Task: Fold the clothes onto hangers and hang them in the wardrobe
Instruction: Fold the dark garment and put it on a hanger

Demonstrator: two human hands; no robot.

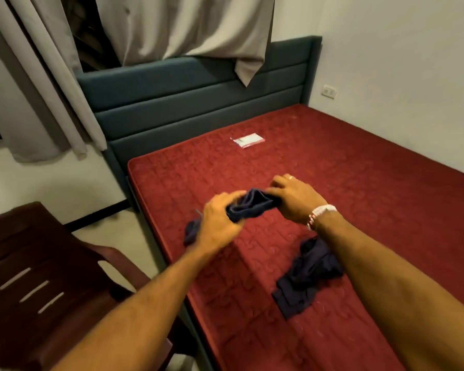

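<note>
My left hand [220, 223] and right hand [295, 199], at centre frame, each close their fingers on one end of a bunched navy garment [252, 206]. The garment spans the gap between them just above the red mattress [359, 183]. I judge that this two-ended grip serves to gather or straighten the cloth before folding. A dark loose end shows below my left hand; blur hides whether it belongs to the same piece. A second dark garment [306, 277] lies crumpled on the mattress at lower centre-right, beside my right forearm, presumably next in line. A white packet [248, 140] lies well apart, toward the blue headboard [198, 103]. A brown chair [38, 277] fills the lower left. No hanger or wardrobe is in view.
</note>
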